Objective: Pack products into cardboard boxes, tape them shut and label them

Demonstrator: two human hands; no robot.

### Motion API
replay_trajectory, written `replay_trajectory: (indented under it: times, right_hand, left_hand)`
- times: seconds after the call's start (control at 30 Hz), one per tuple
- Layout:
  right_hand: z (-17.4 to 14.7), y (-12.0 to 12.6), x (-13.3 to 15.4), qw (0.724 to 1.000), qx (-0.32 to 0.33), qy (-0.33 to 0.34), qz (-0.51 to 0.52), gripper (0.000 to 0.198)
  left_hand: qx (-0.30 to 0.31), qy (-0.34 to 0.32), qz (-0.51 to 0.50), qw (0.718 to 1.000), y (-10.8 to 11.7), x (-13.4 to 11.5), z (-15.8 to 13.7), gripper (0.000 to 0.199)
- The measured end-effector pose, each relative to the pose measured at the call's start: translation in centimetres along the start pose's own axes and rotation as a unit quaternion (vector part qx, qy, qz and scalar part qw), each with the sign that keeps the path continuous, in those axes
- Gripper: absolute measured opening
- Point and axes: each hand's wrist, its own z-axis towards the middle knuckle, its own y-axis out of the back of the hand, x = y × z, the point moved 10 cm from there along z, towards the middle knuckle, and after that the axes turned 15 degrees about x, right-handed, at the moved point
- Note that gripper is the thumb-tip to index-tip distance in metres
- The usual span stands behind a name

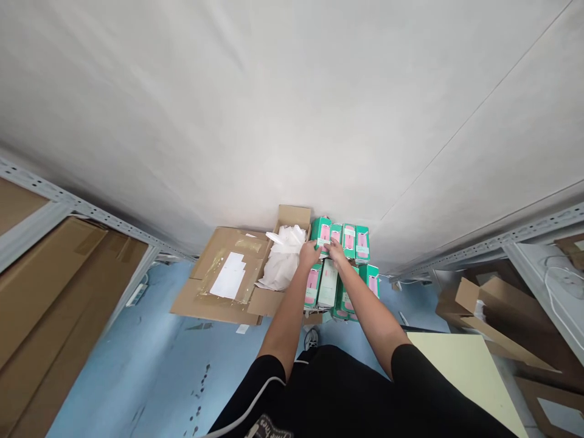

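My left hand is closed on the lower left of a green box with a pink picture, at the back left of a group of similar boxes. My right hand has its fingers closed at the lower right of the same box; its fingertips are partly hidden. Close behind my right hand are more green boxes, standing side by side. In front of my hands is a white-faced box, with another green box beside it.
Left of the boxes, an open carton holds crumpled white paper. Beside it lies a brown carton with white sheets on top. Metal shelves with cartons flank both sides. A pale yellow board is at the lower right.
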Motion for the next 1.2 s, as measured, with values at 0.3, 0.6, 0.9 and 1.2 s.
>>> replay_trajectory:
  times: [0.3,0.6,0.9,1.2]
  right_hand:
    - [-2.0,0.3,0.2,0.993,-0.012,-0.053,0.107,0.078]
    - [-9.0,8.5,5.7,0.993,-0.023,0.103,0.043,0.077]
    - [-26.8,25.7,4.1,0.967,-0.192,0.164,0.038,0.072]
    - [-51.5,40.6,-6.8,0.892,-0.411,0.122,0.142,0.068]
  left_hand:
    - [-0.04,-0.054,-0.19,0.98,0.8,-0.1,-1.4,0.054]
    - [-0.009,-0.163,-0.267,0.95,-2.9,-8.6,-6.6,0.064]
    - [0.149,-0.231,-0.225,0.935,-20.3,-20.8,-11.4,0.066]
    - [0.417,-0.284,-0.133,0.853,-44.3,-32.3,-22.6,0.063]
